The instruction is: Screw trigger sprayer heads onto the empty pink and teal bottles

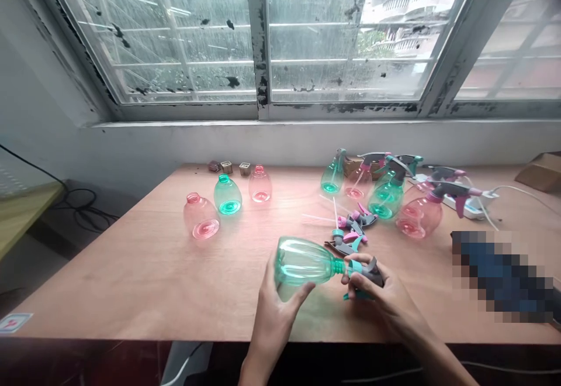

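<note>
A clear green bottle [304,261] lies sideways in the air above the table's front half, its neck pointing right. My left hand [280,298] is wrapped round its base. In my right hand [372,283] is a grey and green spray head [360,268], held at the mouth of the bottle; whether the two are joined I cannot tell. Just behind my right hand lies a pile of loose spray heads [355,225], pink, grey and green, with thin white tubes.
Two pink bottles [200,216] and a green bottle [228,194] without heads stand at the back left. Several bottles with spray heads [388,194] stand at the back right, near a white power strip [475,204]. A blurred dark object [504,275] lies at the right.
</note>
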{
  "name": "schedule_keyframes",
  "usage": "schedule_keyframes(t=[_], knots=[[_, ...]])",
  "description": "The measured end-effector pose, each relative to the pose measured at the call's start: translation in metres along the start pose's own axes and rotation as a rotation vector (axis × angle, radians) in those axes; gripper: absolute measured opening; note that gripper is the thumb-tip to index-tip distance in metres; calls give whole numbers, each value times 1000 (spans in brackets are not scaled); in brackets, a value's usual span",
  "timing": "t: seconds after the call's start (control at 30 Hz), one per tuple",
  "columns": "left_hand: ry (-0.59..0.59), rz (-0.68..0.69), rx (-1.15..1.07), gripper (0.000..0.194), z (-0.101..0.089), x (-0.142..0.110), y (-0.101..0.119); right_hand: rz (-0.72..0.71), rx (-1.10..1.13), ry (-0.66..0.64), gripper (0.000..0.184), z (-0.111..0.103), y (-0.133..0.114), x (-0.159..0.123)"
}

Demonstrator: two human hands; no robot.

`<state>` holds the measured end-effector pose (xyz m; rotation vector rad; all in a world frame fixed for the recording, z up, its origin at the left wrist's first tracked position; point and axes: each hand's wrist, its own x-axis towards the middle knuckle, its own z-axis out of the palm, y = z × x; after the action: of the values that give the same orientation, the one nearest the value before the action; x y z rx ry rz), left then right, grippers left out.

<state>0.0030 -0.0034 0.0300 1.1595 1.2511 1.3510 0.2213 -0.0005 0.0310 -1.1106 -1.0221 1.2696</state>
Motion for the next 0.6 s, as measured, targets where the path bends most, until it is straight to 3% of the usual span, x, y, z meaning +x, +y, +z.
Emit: schedule_keyframes(t=[0.07, 0.2, 0.3, 0.4, 0.5, 0.6], knots=[[-92, 32, 33, 86, -2, 3, -1, 5, 5, 14, 57, -1, 1, -1], [-143, 136, 79, 82, -5, 7, -7, 30, 61, 48, 63, -2, 8, -7], [-163, 110, 96, 99, -6, 4, -9, 75, 64, -4, 63, -4, 9, -9], [-175, 76, 60, 108, -8, 0, -6, 1, -45, -110, 48, -7, 9, -9], [-187, 106, 28, 97, -10, -1, -2, -85, -154, -176, 39, -10, 11, -8], [-210, 117, 59, 85, -12, 1, -1, -69, -151, -194, 40, -14, 15, -6]])
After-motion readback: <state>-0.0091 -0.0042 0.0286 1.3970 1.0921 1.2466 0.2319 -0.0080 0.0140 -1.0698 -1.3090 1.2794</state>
